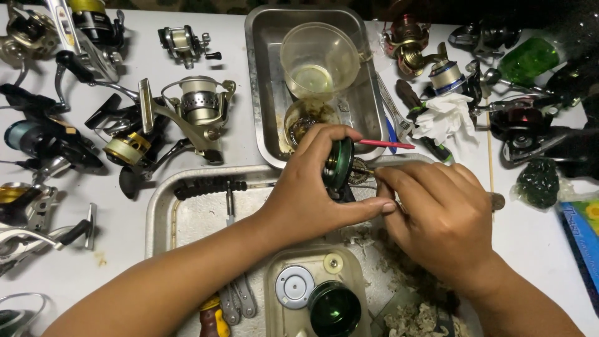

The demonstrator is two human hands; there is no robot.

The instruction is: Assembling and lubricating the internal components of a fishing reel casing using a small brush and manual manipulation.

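Observation:
My left hand [309, 187] grips a dark green fishing reel body [340, 163] over a metal tray [163, 215], thumb along its underside. My right hand [437, 215] pinches a small part at the reel's gear shaft [363, 170]; what sits between the fingertips is hidden. A thin red stick [387, 144] pokes out behind the reel. Below the hands, a small container [277, 312] holds a green spool cap [336, 309] and a silver round disc [294, 286].
A deeper metal pan [265, 75] at the back holds two clear plastic cups [318, 59]. Several spinning reels [193, 109] lie on the white table at left and right. White tissue [446, 115], a green bottle [529, 60], and screwdrivers [212, 315] lie around.

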